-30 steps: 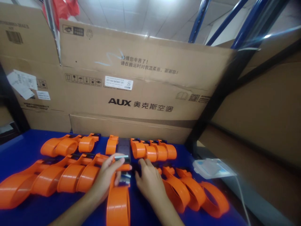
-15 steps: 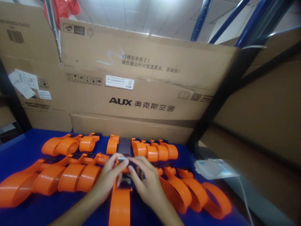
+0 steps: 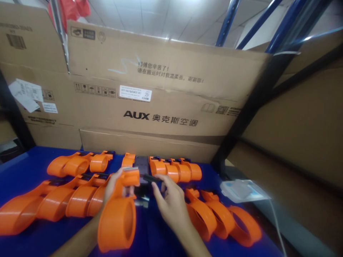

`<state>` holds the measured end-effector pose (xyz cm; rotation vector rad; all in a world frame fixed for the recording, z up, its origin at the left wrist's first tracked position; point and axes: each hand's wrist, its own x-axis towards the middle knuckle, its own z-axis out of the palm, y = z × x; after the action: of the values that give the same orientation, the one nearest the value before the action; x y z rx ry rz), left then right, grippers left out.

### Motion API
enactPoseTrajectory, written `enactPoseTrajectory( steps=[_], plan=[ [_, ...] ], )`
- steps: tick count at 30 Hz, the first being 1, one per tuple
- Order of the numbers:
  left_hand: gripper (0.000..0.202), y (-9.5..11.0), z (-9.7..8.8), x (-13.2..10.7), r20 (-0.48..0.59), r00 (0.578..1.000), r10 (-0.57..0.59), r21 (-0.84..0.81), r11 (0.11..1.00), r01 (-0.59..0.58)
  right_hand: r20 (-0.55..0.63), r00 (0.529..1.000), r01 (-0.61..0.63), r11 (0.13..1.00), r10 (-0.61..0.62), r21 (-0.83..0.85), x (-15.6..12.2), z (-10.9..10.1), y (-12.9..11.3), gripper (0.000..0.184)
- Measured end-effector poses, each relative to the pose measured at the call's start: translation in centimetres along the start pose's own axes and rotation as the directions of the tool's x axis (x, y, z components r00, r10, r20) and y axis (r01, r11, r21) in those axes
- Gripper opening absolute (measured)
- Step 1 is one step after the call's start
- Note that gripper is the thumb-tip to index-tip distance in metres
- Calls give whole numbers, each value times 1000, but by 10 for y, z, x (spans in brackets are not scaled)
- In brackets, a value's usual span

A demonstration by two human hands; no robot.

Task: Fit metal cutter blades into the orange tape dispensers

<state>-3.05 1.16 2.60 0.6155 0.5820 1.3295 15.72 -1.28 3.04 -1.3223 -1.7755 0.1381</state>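
Note:
My left hand [image 3: 114, 189] grips an orange plastic tape-dispenser body [image 3: 118, 216] by its neck and holds it tilted above the blue table [image 3: 21, 167], ring end toward me. My right hand [image 3: 171, 205] pinches a small black part [image 3: 151, 178] right beside the dispenser's top end. Under the hands lies a small dark metal piece [image 3: 142, 200] on the table. A dark flat phone-like slab [image 3: 141, 167] lies just beyond the hands, between orange pieces.
Rows of identical orange dispenser bodies lie at left [image 3: 66, 200], back [image 3: 174, 170] and right [image 3: 222, 221]. A clear bag [image 3: 242, 191] rests at the table's right edge. Large cardboard boxes [image 3: 160, 103] wall off the back; blue rack posts [image 3: 227, 21] rise behind.
The orange dispenser body was lying flat under both hands; my left hand has lifted and tilted it leftward. My right hand has picked up a small black part.

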Motion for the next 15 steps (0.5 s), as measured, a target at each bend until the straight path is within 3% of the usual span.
enactPoseTrajectory(
  steps=[4,7,15],
  plan=[
    [32,4,0,-2,-1,1000,27,-64,998,-27,131,991,24,989,-5,-148,-3,8,4,20],
    [39,2,-3,-1,47,998,-44,-2,999,44,203,979,72,977,-30,-201,-6,17,6,15],
    [41,1,-4,0,71,998,-1,4,1000,1,275,948,184,981,-161,-60,-6,21,-1,14]
  ],
)
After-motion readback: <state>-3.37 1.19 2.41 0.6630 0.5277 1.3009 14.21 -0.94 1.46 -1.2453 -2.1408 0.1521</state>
